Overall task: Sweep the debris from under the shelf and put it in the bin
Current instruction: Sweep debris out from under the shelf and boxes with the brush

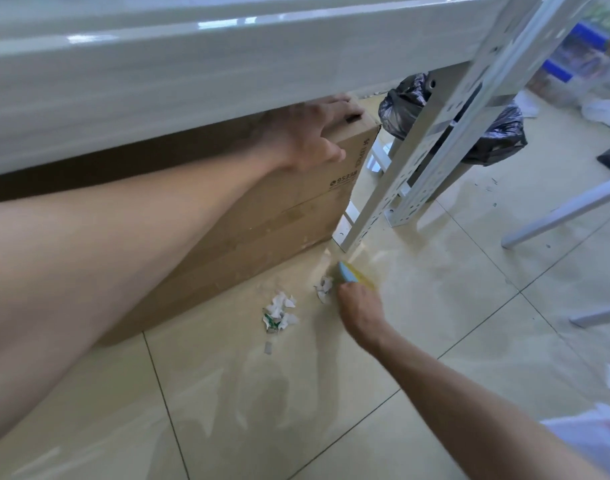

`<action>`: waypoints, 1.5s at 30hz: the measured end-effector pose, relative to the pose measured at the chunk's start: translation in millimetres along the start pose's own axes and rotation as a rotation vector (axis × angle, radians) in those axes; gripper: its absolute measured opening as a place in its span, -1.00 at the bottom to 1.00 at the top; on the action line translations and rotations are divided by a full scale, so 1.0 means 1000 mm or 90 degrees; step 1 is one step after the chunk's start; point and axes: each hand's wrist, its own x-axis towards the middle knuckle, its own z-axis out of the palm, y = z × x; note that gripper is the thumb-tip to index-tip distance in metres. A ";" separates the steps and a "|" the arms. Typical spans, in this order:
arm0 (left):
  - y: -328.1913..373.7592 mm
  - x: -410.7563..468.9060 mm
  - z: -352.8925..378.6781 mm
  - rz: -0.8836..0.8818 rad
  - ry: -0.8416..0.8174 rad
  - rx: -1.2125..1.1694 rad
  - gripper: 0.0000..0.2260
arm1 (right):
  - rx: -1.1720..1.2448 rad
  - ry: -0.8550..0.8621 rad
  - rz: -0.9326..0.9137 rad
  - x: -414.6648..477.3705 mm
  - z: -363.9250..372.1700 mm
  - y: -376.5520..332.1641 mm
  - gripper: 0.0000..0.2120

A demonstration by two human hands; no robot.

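Glossy floor tiles (435, 323) at the shelf's (192, 71) foot hold torn paper scraps (280, 313) just off the cardboard box's (262, 216) front edge; mid-sweep, right hand (360, 308) gripping what looks like a small blue-yellow brush (352, 274), left hand (310, 133) clasping the box's top corner, the next move likely gathers them for the black-lined bin (497, 133).

Glossy beige tiled floor (435, 306), cardboard box (244, 230), torn paper scraps (279, 311), shelf upright (400, 188)
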 end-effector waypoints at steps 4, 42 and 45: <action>0.005 -0.002 -0.001 -0.007 0.025 0.021 -0.40 | 0.015 -0.009 -0.087 -0.020 0.014 -0.060 -0.69; -0.024 -0.134 -0.028 0.045 -0.082 0.221 -0.10 | -0.122 0.038 -0.218 -0.098 0.048 -0.114 -0.88; -0.024 -0.134 -0.025 0.047 -0.071 0.226 -0.11 | -0.147 -0.001 -0.223 -0.096 0.037 -0.106 -0.71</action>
